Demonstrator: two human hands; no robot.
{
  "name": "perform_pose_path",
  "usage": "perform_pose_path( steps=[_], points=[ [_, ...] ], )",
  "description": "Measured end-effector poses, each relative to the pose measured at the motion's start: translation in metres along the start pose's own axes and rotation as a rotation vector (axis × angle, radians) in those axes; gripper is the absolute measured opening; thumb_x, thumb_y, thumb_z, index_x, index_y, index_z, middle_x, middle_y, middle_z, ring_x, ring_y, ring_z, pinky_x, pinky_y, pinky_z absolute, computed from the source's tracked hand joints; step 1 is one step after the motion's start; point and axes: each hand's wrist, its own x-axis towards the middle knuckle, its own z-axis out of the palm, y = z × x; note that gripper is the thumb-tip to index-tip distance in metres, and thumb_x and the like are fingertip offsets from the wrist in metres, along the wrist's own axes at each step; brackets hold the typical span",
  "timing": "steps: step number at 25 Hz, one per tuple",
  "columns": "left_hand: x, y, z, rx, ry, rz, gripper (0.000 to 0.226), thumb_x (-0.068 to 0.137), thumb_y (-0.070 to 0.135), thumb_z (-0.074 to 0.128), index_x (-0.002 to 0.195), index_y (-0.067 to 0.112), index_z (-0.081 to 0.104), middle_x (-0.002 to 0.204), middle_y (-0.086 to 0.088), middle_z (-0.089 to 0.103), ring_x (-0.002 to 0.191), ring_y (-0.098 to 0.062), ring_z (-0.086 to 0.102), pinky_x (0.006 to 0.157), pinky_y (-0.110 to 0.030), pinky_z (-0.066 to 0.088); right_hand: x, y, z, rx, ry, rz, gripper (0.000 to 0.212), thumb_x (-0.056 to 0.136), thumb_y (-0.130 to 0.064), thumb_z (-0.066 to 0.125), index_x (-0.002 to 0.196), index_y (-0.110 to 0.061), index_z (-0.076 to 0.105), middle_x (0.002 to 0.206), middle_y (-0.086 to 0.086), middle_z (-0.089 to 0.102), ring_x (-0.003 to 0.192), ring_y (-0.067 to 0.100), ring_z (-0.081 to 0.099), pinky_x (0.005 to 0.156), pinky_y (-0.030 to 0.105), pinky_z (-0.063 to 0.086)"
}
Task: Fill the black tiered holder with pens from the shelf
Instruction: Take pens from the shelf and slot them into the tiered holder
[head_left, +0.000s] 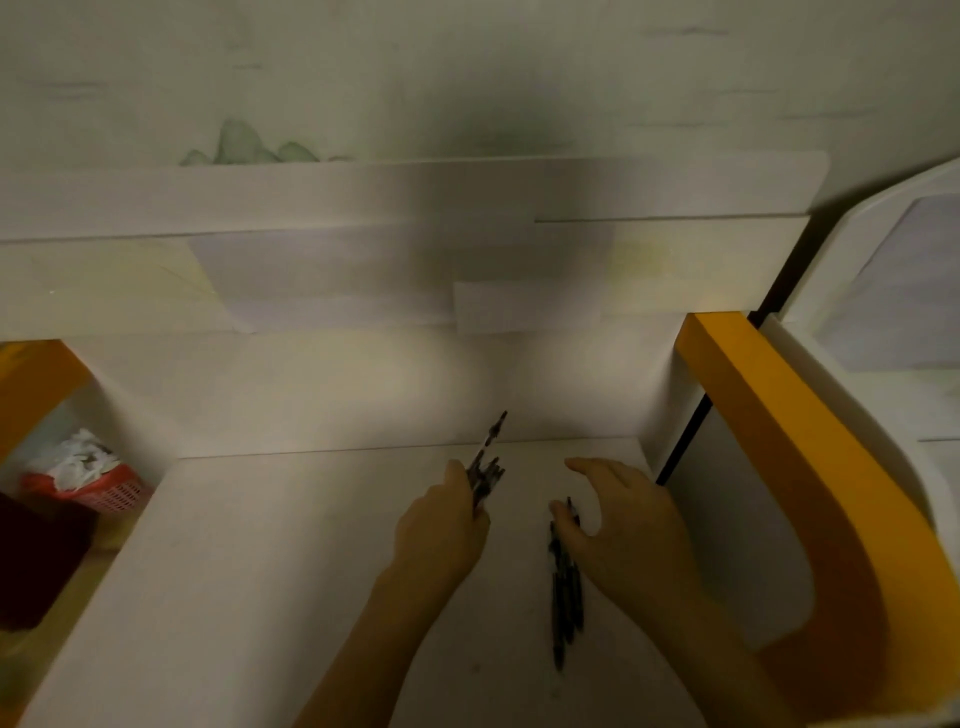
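Left hand fisted; right hand spread, arched.

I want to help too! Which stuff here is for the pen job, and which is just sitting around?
For the job:
- pens in the left hand, a bunch
- pens on the shelf under the right hand

Just lying about:
- red basket with white scraps
- orange panel

The black holder isn't in view.

Both forearms are bare to the frame edge, and neither the left hand nor the right hand wears anything.
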Motion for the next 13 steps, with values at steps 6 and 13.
perform_pose_path(
  steps=[6, 13],
  points=[
    [-0.012, 0.008, -0.043, -0.164, 0.039, 0.15, 0.021, 0.096, 0.038, 0.048, 0.101, 0.021, 0.037, 0.08, 0.0, 0.059, 0.061, -0.018, 0.059, 0.053, -0.032, 0.049, -0.014, -0.034, -0.027, -0.069, 0.131, -0.003, 0.047, 0.083, -0.04, 0.071, 0.125, -0.022, 0.062, 0.121, -0.003, 0.066, 0.112, 0.02, 0.06, 0.098, 0.039, 0.047],
    [-0.031, 0.061, -0.084, -0.482, 0.028, 0.401, 0.012, 0.093, 0.028, 0.056, 0.097, 0.03, 0.045, 0.066, 0.005, 0.056, 0.062, 0.003, 0.056, 0.051, -0.007, 0.041, -0.048, -0.045, -0.085, -0.185, 0.347, 0.047, 0.048, 0.087, -0.05, 0.058, 0.13, -0.03, 0.055, 0.126, -0.01, 0.06, 0.117, 0.012, 0.055, 0.095, 0.037, 0.05]
  ],
)
